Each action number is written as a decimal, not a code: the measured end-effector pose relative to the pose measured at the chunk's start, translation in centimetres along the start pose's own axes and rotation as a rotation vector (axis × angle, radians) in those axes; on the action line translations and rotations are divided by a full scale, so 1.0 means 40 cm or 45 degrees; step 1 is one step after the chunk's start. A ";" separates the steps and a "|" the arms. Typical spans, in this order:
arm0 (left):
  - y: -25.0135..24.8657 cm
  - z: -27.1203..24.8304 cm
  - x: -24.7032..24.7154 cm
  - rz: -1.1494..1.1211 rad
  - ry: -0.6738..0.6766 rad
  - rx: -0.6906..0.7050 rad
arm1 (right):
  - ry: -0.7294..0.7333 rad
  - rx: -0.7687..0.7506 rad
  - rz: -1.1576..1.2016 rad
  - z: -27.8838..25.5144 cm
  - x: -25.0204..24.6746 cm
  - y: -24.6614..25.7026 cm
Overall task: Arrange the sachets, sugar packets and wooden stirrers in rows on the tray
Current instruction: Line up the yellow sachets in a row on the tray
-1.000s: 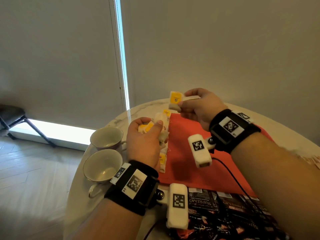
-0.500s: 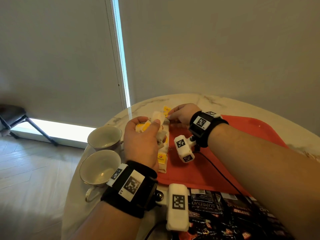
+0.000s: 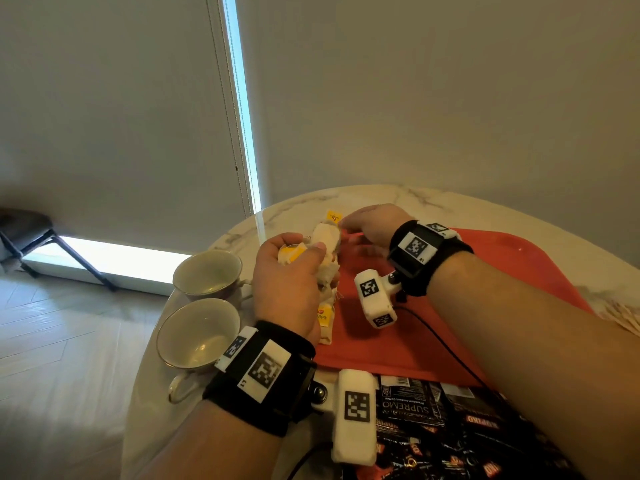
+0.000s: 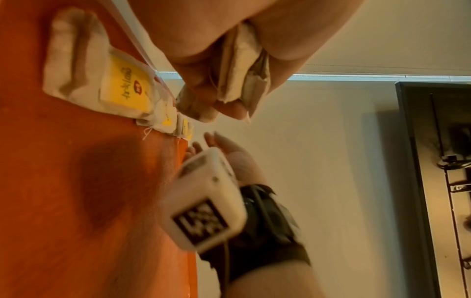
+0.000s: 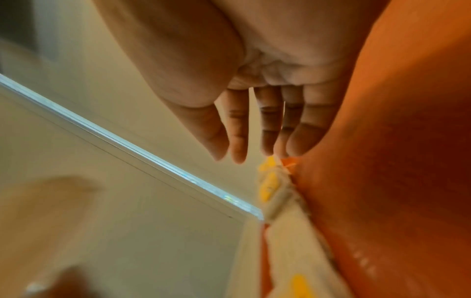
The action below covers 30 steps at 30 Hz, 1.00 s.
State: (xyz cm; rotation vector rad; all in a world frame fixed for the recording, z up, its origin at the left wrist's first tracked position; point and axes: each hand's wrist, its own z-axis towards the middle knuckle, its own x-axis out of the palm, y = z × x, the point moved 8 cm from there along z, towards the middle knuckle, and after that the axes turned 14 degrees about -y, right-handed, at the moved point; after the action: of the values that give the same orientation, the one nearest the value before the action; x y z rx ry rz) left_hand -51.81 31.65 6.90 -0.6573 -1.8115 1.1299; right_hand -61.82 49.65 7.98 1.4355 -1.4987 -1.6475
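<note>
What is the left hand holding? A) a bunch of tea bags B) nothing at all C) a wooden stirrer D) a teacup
A: the left hand has its fingers curled round a bunch of tea bags with yellow tags, above the red tray; the two teacups sit untouched beside it.

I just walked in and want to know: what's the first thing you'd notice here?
Probably the bright red tray on the round marble table, with yellow-tagged tea bags lined along its left edge. The left hand grips more tea bags above that row, beside two empty cups.
</note>
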 end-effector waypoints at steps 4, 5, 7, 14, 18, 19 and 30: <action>0.001 -0.012 0.016 0.022 0.064 0.002 | 0.234 0.001 0.115 -0.104 -0.031 0.030; 0.001 -0.014 0.018 0.028 0.070 0.012 | 0.333 -0.007 0.114 -0.133 -0.029 0.034; 0.000 -0.015 0.017 0.049 0.070 0.044 | 0.397 -0.115 0.082 -0.158 -0.026 0.041; -0.001 -0.021 0.012 0.030 0.034 0.041 | 0.360 -0.130 0.527 -0.149 -0.032 0.025; -0.001 -0.019 0.010 -0.019 0.009 0.010 | 0.330 -0.173 0.675 -0.149 -0.050 0.043; -0.003 -0.018 0.012 -0.031 0.009 0.007 | 0.319 -0.185 0.707 -0.147 -0.059 0.049; 0.003 -0.009 0.010 0.000 0.003 -0.019 | 0.452 -0.408 0.676 -0.163 -0.081 0.085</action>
State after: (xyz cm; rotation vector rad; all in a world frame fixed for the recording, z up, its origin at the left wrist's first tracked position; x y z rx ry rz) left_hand -51.68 32.18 7.01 -0.6671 -1.8191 1.1162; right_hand -55.87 48.86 13.30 0.9799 -1.2093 -1.1692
